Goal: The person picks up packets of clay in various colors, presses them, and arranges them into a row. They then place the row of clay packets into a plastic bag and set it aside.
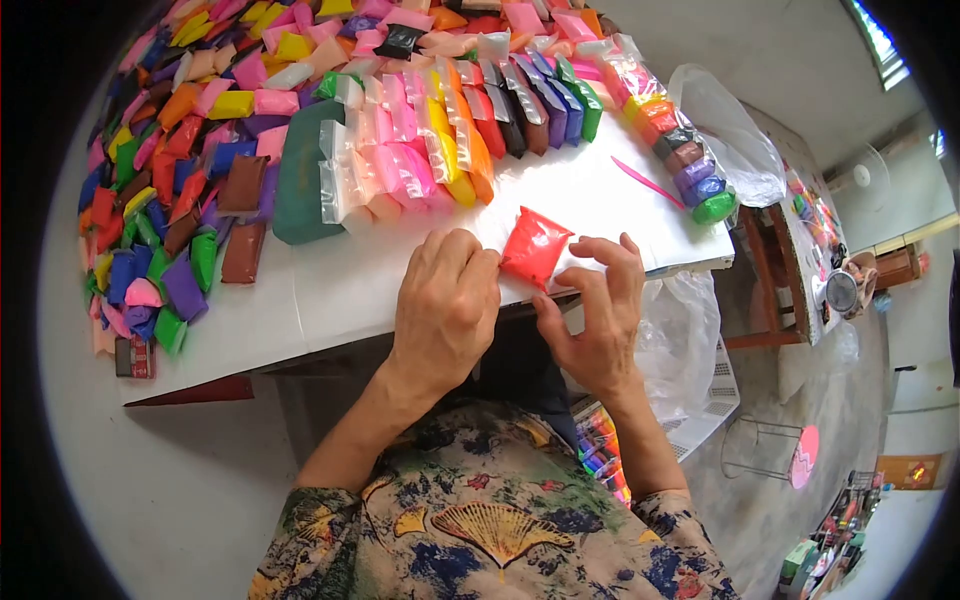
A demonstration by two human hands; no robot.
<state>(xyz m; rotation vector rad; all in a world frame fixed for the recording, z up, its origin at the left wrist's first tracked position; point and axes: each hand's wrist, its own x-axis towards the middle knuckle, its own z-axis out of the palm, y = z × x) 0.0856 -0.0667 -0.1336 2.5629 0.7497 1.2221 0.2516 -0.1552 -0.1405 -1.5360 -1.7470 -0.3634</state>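
Note:
A small clear packet of red, soft-looking clay (537, 247) is at the table's front edge, between my two hands. My left hand (447, 300) is closed, its curled fingertips pinching the packet's left edge; the thumb is mostly hidden. On the other side, my right hand (600, 310) has its fingers apart. Its thumb tip is by the packet's bottom corner and its index finger by the right corner; firm contact cannot be made out. Behind the packet stand rows of similar filled packets, among them orange ones (477, 165) and yellow ones (447, 160).
A large heap of mixed-colour packets (190, 130) covers the table's left side. A dark green block (303, 175) props the row. To the right lie a pink stick (648, 182) and a long clear bag of coloured packets (688, 155). A plastic bag (675, 340) hangs below the edge.

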